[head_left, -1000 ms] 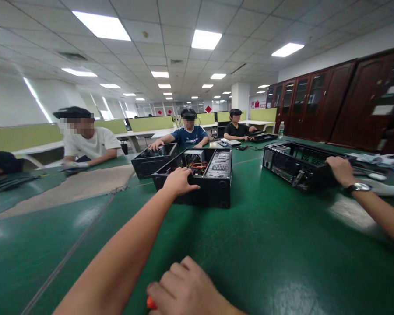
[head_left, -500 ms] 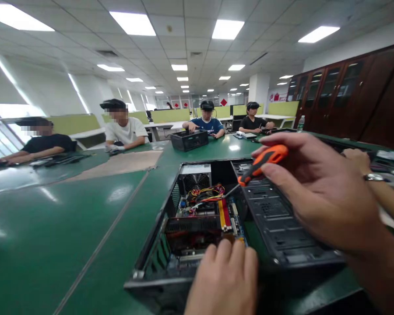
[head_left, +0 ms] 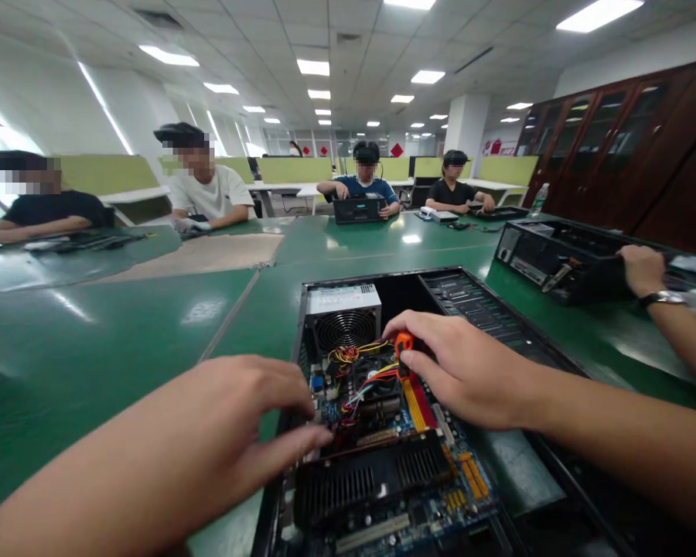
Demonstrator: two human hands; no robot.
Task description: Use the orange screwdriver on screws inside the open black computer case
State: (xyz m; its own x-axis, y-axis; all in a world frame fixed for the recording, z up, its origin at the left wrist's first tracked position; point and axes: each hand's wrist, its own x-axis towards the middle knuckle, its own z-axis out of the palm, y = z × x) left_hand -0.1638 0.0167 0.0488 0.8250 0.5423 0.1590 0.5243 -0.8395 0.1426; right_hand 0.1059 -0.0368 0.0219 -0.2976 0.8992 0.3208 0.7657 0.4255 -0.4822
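My right hand [head_left: 461, 363] is closed around a screwdriver [head_left: 404, 348] with an orange and black handle. It points down into an open computer case [head_left: 469, 282], and its tip is hidden. My left hand [head_left: 255, 425] hovers over the case's left side, thumb and curved fingers apart, with nothing visible between them. Its thumb is near a black graphics card [head_left: 377, 476] on the blue motherboard [head_left: 469, 503]. Beyond the card are a cooling fan [head_left: 377, 377], red and yellow memory slots [head_left: 418, 402], and bundled coloured wires [head_left: 353, 353]. A power supply [head_left: 348, 313] occupies the far left corner.
A second computer case [head_left: 548, 259] stands at right, with another person's hand [head_left: 643, 271] on it. Across the green table [head_left: 121, 325], several people sit working, one behind a dark case [head_left: 359, 210]. A bottle [head_left: 539, 199] stands at the far right.
My right hand has lowered the screwdriver from above the case into it. My left hand has moved from the case's near edge to its left side. The view has shifted, showing the right-hand case more fully.
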